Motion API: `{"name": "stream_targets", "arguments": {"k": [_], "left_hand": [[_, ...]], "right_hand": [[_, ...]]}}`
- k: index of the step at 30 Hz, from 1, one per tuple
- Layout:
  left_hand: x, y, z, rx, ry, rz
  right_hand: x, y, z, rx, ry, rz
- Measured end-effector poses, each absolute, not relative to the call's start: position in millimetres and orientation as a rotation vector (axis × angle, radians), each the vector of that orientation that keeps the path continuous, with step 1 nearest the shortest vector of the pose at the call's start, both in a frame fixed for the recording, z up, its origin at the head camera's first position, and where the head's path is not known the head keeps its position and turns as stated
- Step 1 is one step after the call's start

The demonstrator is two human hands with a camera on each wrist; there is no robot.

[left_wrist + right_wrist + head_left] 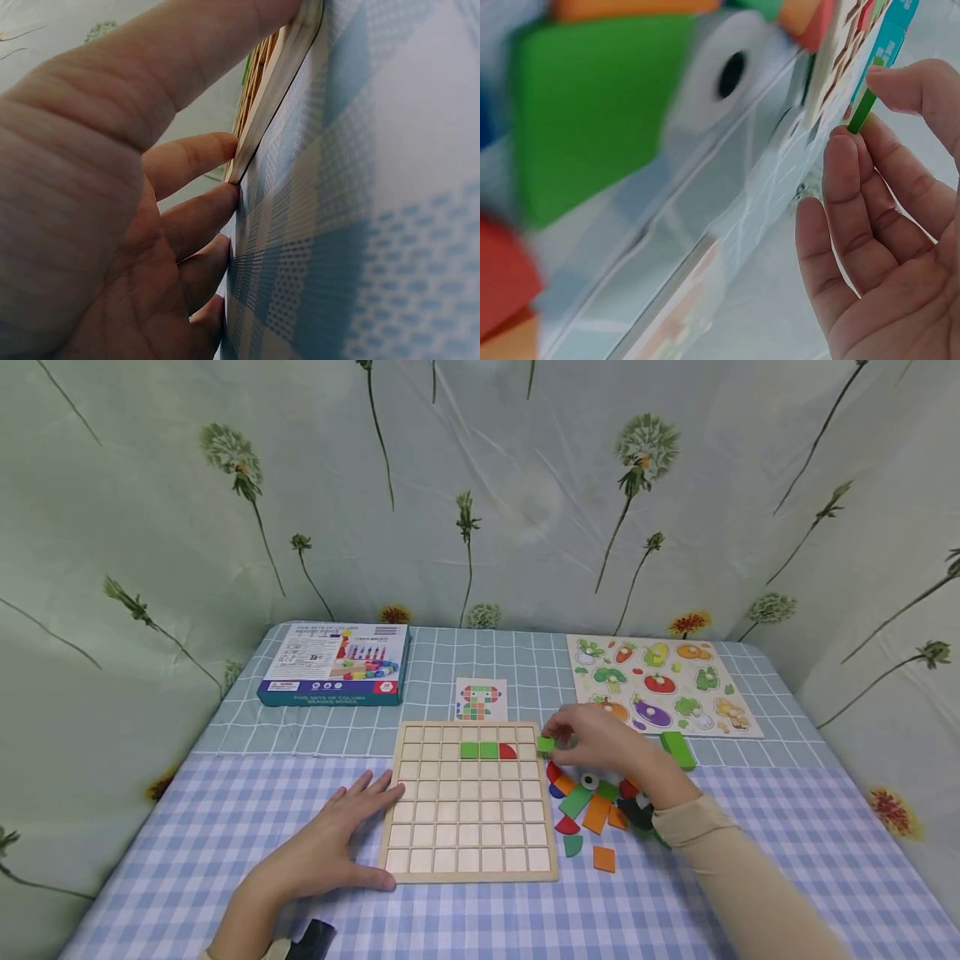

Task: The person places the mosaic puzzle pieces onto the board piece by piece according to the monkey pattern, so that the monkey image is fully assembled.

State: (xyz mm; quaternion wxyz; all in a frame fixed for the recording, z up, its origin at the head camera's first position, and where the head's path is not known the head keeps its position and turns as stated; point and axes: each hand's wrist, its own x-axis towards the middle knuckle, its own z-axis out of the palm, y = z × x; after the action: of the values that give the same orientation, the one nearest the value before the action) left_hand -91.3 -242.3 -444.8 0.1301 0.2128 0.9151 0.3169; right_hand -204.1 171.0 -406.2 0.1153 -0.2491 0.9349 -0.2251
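Observation:
A wooden grid board (446, 812) lies on the checked cloth in the head view. Near its top, two green square tiles (479, 750) and a red quarter-circle tile (507, 751) sit side by side in one row of cells. My left hand (341, 827) rests at the board's left edge, fingers spread; its thumb and fingertips touch the rim (274, 86) in the left wrist view. At the board's upper right, my right hand (600, 742) pinches a green square tile (545, 744) between thumb and fingers. This tile shows edge-on (862, 111) in the right wrist view.
Loose coloured pieces (596, 813) lie in a heap right of the board, partly under the right forearm. A pattern card (481, 700) sits behind the board. Farther back are a boxed set (335, 665), a vegetable picture board (660, 683) and a green block (678, 750).

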Motion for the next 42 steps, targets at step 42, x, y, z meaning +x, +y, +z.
{"name": "stream_targets", "arguments": {"k": [42], "left_hand": [[-91, -243, -443, 0.612, 2.654, 0.902]], "right_hand": [[-229, 42, -414, -1.172, 2.612, -0.541]]}}
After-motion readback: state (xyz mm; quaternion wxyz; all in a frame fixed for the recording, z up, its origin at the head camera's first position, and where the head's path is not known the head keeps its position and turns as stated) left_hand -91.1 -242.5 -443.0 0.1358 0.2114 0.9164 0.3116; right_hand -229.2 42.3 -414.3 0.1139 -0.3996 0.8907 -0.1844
